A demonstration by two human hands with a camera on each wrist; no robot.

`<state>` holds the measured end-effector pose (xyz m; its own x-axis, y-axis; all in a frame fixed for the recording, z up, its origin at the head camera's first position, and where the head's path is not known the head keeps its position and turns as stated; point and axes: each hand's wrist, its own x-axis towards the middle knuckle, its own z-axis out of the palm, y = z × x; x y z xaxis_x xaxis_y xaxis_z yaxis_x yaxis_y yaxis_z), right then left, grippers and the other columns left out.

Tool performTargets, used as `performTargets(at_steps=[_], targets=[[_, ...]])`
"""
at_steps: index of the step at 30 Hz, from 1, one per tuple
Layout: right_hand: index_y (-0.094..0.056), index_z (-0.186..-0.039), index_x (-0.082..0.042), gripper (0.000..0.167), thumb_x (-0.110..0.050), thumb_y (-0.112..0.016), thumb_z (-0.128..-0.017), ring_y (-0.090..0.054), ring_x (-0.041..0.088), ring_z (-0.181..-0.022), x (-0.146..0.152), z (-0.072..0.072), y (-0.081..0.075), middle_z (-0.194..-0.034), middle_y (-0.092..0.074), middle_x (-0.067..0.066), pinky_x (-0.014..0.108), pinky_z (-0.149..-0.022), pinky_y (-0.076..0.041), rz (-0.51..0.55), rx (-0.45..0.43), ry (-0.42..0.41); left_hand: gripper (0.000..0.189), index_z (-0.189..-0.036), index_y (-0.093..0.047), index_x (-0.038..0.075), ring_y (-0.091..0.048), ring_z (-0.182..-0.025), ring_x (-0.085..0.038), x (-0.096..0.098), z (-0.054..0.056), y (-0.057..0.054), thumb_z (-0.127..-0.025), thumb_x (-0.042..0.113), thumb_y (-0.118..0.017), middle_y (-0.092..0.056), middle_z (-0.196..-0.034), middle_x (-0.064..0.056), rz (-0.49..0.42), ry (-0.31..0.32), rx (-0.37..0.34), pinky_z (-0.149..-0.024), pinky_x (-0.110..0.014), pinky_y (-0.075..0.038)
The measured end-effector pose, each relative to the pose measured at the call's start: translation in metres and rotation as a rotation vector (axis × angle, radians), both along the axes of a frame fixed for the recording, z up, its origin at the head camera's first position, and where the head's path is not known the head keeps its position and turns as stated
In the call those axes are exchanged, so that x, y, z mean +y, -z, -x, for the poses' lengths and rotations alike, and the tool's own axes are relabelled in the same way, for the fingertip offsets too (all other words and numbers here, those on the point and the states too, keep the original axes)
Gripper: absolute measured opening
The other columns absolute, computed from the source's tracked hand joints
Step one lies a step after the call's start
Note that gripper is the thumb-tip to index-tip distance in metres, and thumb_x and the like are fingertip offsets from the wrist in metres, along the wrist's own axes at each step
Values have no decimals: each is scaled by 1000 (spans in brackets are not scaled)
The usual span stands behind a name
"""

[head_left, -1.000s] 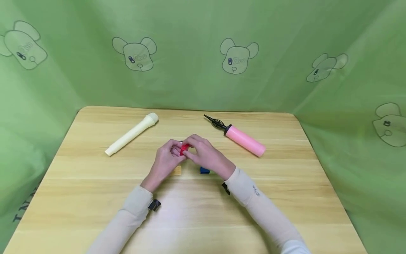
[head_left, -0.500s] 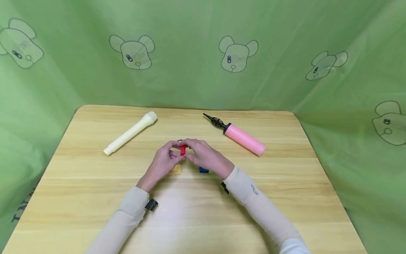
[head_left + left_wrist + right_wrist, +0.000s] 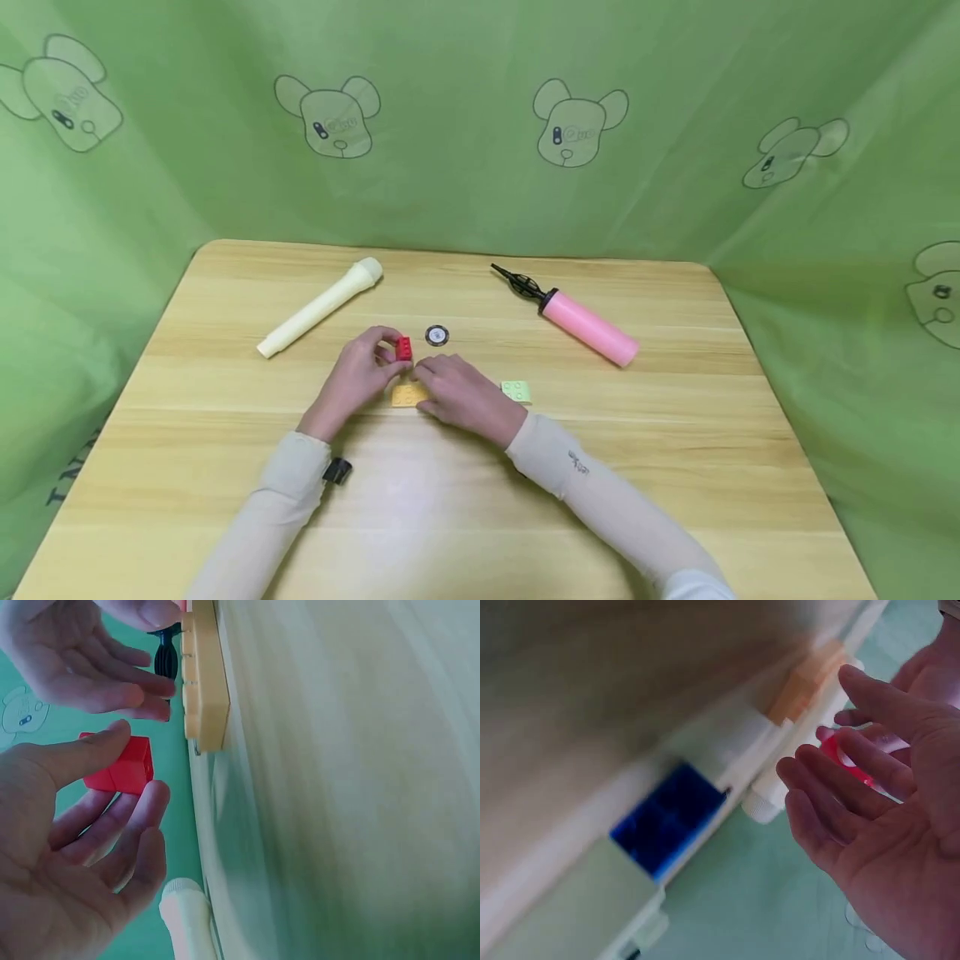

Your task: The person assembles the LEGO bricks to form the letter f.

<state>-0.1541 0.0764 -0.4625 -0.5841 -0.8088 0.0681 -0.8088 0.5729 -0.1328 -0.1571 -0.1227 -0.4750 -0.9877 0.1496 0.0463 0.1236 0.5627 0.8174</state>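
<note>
My left hand (image 3: 348,383) pinches a small red building brick (image 3: 404,348) between thumb and fingers, held above the table; the left wrist view shows the brick (image 3: 133,769) from the side. My right hand (image 3: 472,398) hovers over the right end of an orange-yellow brick (image 3: 407,396), its fingers loosely bent and holding nothing. Whether a fingertip touches that brick, I cannot tell. A blue brick (image 3: 667,819) lies under my right hand, hidden in the head view. To its right sits a pale green brick (image 3: 516,392).
A round dark-rimmed chip (image 3: 437,335) lies beyond my hands. At the back left is a cream microphone-shaped stick (image 3: 318,308). A pink hand pump (image 3: 589,327) with a black nozzle lies at the back right. Green printed cloth (image 3: 450,200) surrounds the wooden table (image 3: 637,467).
Both hands were on the red brick; the right has let go and come down towards the orange-yellow brick. My left hand has shifted left with the red brick, uncovering the chip.
</note>
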Motion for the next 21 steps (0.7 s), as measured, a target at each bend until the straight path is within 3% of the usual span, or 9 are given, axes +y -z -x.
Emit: performTargets(at_steps=[7,13,21], targets=[[-67,-112,-8,28,-29,-72,-94,-63,17,-94,-9,-4,7,-105,-69,3,33,-87,-51,-40,-58,-14,44,-120,-61,0,-69,-88,-26,-6,3,1,-81,6,-82,-70,-105,-14,-17,3,4,-80,-38,-58],[-66,-107,-10,19,-24,-70,-94,-61,17,-91,-10,-7,8,-100,-68,2,32,-82,-50,-67,-30,6,42,-117,-63,2,-69,-94,-28,-6,6,1,-81,7,-83,-69,-107,-13,-1,0,3,-86,-41,-56],[-69,-111,-9,22,-22,-72,-93,-63,18,-100,-1,-12,-13,-107,-69,4,33,-89,-51,-8,14,10,42,-117,-63,1,-68,-96,-28,-5,5,3,-81,8,-82,-69,-108,-14,-21,35,-17,-86,-41,-56]])
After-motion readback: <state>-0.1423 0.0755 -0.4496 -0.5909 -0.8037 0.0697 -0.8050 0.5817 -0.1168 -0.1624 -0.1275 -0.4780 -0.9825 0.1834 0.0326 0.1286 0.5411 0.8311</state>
